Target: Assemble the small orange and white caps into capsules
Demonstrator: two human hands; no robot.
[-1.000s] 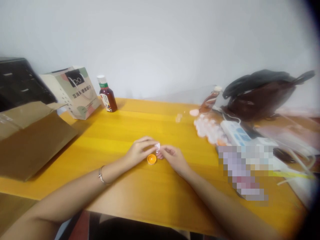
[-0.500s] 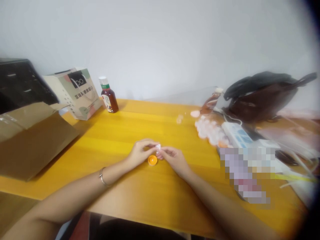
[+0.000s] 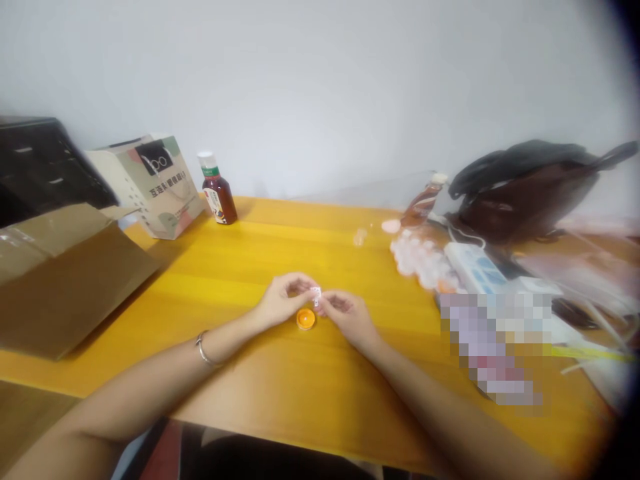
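Note:
Between the fingertips of both hands is a small white piece (image 3: 317, 296) with dark marks, too small to name. My left hand (image 3: 287, 299) pinches it from the left, thumb and fingers closed on its edge. From the other side my right hand (image 3: 349, 317) pinches its right edge, fingers curled. Just below the fingertips, a small round orange dish-like thing (image 3: 305, 319) with a pale spot in its middle lies on the yellow wooden table (image 3: 270, 393). The fingers partly cover the white piece.
An open cardboard box (image 3: 75, 287), a paper bag (image 3: 165, 187) and a red-brown bottle (image 3: 219, 193) stand left. To the right are another bottle (image 3: 423, 200), pale rounded pieces (image 3: 420, 257), a power strip (image 3: 475, 267), cables and a dark bag (image 3: 530, 193).
Both hands stay nearly in place around the white piece. The left fingers have lifted slightly, and more of the piece shows. The orange thing has not moved.

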